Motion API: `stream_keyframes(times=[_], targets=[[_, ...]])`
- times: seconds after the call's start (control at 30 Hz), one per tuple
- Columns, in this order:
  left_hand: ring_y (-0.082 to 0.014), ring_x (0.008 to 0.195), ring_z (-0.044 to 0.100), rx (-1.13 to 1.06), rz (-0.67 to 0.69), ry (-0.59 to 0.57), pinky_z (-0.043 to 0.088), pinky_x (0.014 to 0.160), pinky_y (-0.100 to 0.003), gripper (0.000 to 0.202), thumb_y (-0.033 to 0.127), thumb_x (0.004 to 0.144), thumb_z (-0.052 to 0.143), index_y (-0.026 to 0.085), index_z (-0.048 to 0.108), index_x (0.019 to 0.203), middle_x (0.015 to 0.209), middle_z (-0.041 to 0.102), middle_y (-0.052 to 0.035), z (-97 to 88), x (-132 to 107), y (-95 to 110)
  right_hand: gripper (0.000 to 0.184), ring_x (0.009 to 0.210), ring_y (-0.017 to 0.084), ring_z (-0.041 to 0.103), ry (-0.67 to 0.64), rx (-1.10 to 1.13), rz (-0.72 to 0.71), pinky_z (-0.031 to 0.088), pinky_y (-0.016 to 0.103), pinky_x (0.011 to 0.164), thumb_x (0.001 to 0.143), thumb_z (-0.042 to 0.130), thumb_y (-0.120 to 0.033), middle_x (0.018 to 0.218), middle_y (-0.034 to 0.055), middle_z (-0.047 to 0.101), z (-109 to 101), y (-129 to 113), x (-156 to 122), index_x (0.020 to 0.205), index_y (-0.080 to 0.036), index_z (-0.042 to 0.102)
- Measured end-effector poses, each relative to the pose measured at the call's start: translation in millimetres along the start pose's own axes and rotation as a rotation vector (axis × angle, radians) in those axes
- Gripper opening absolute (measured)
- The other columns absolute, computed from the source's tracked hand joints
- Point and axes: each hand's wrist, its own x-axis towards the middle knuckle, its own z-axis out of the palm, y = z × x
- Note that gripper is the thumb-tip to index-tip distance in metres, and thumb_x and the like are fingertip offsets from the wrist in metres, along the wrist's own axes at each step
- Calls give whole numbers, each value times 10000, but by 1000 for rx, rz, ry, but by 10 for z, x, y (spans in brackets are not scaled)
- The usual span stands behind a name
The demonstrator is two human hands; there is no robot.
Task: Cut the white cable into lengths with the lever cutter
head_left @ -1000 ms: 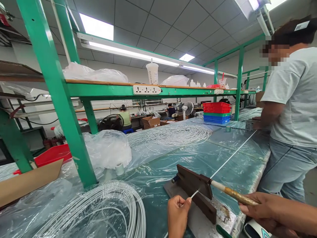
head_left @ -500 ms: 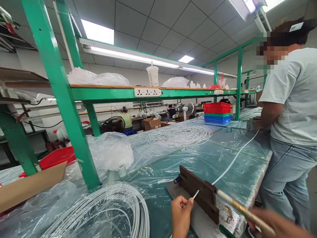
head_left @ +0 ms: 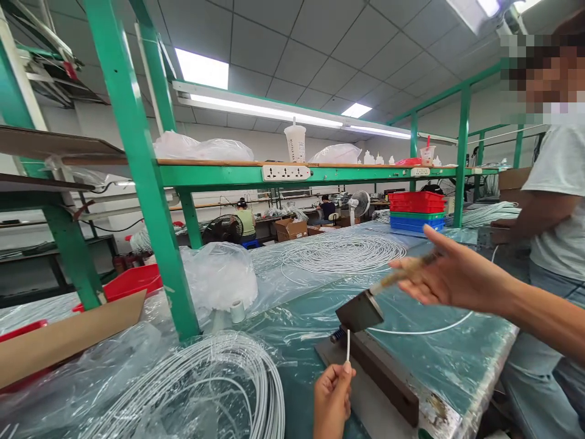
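Note:
At the lower middle, my left hand (head_left: 333, 396) pinches the end of a white cable (head_left: 348, 346), which points up towards a lever cutter. The cutter's square metal plate (head_left: 361, 310) is tilted up over its brown bar (head_left: 386, 378) and grey base (head_left: 347, 384). My right hand (head_left: 439, 277) is loosely around the worn lever handle (head_left: 400, 270), thumb raised and fingers reaching left; the handle is blurred. Beyond the cutter, another length of white cable (head_left: 425, 332) curves across the table towards a co-worker. A coil of white cable (head_left: 269, 390) lies left of my left hand.
Plastic sheeting covers the table (head_left: 315, 305). A large cable coil (head_left: 342, 253), stacked red and blue crates (head_left: 417, 210) and a clear bag (head_left: 219, 274) lie farther back. A green shelf frame (head_left: 150, 183) stands at left. A co-worker (head_left: 553, 219) is close by at right.
My right hand has swung the lever up and left, raising the plate. The cable beyond the cutter has gone slack into a curve. My left hand still pinches a cable end, now pointing more upright.

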Motion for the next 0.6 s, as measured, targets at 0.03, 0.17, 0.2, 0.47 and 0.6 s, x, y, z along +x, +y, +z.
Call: stream_keyframes(times=[0.03,0.17,0.2,0.47,0.6], targets=[[6,300,123,-18,7,4,64,334,-163,536,649,433,631,146,512,576,360,255,122,-10,-15,-3,671,859,219,576,-69,-18,-33,490,287,687,743,306,-648,993,189,557,56,-107,180,1134,-116,429],[5,312,134,-60,120,109,87,331,-145,526,642,440,637,146,518,566,360,230,121,-60,-32,4,767,955,249,538,-178,-110,-136,437,356,785,701,245,-720,1050,205,532,150,-284,1021,1193,-139,344],[4,315,140,-68,144,140,97,331,-143,525,641,436,640,146,526,569,360,234,118,-71,-26,11,767,957,242,537,-179,-130,-142,430,354,791,693,244,-728,1048,196,536,168,-293,1229,1185,-148,347],[3,285,190,-193,224,348,142,310,-133,584,672,356,644,145,548,589,335,287,110,-71,-2,78,557,850,176,554,5,-384,-188,397,289,710,763,356,-581,924,113,583,434,-60,2287,1128,-160,338],[-23,315,292,-241,346,506,218,316,-134,545,637,403,656,152,565,633,363,369,86,-136,-50,167,480,739,147,525,140,-514,-314,370,270,687,730,533,-356,803,42,568,534,193,2297,1134,-180,345]])
